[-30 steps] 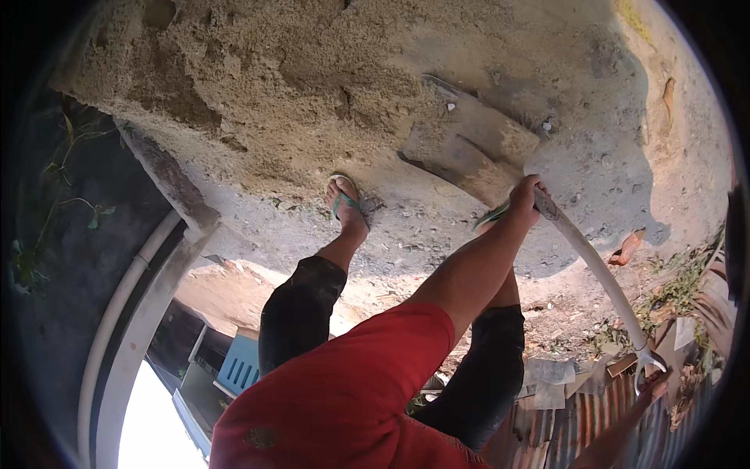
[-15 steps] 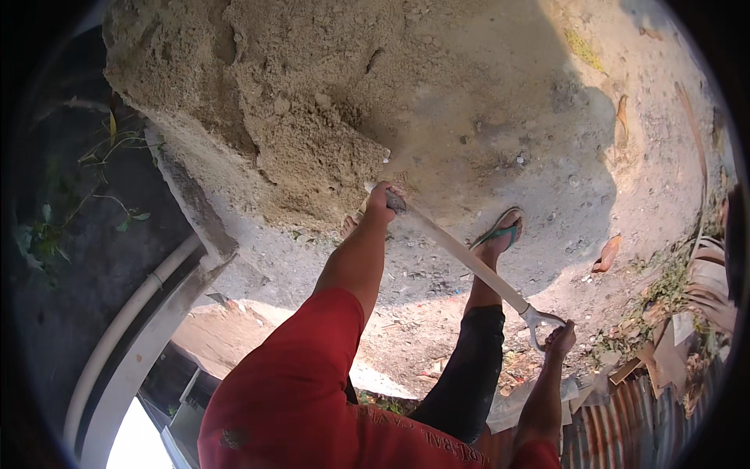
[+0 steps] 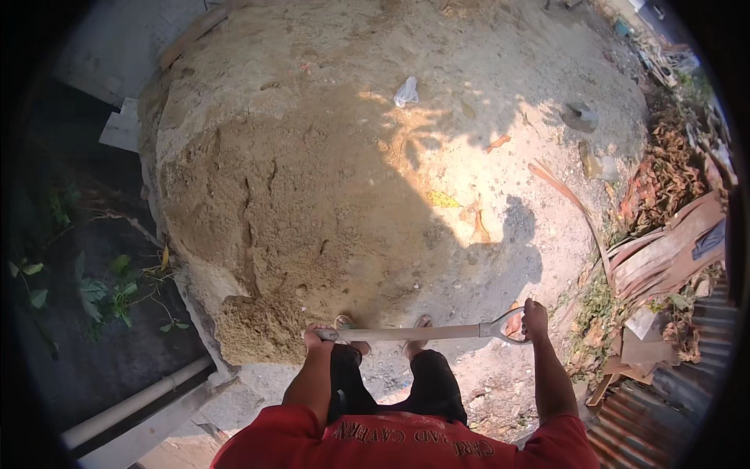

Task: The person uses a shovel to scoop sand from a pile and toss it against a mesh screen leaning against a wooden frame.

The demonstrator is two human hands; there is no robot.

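The red shirt (image 3: 391,447) of the person is nearest, with corrugated metal sheets (image 3: 625,434) at near right and a pale pipe (image 3: 137,402) along a ledge at near left. Dark trousers (image 3: 432,387) extend forward from the shirt; the feet stand apart on the ground, beneath the line of the shovel.

The shovel (image 3: 414,334) is held crosswise in front of the legs, its pale shaft running left to right. The left hand (image 3: 317,338) is closed around the dark lower end of the shaft. The right hand (image 3: 536,322) is closed on the outer bar of the metal D-shaped handle (image 3: 495,328). The blade end lies left of the left hand; its outline cannot be told from the coarse brown sand there.

Cardboard scraps (image 3: 644,348) lie at right, beyond the corrugated sheets. Green plants (image 3: 101,289) grow at left over a dark area. A broad sand heap (image 3: 289,211) spreads ahead of the shovel, left of centre – its surface cracked and uneven. A cast shadow (image 3: 519,234) falls on pale ground to its right. Farther right are brown dry leaves (image 3: 664,172). A white plastic bag (image 3: 406,92) lies at far centre.
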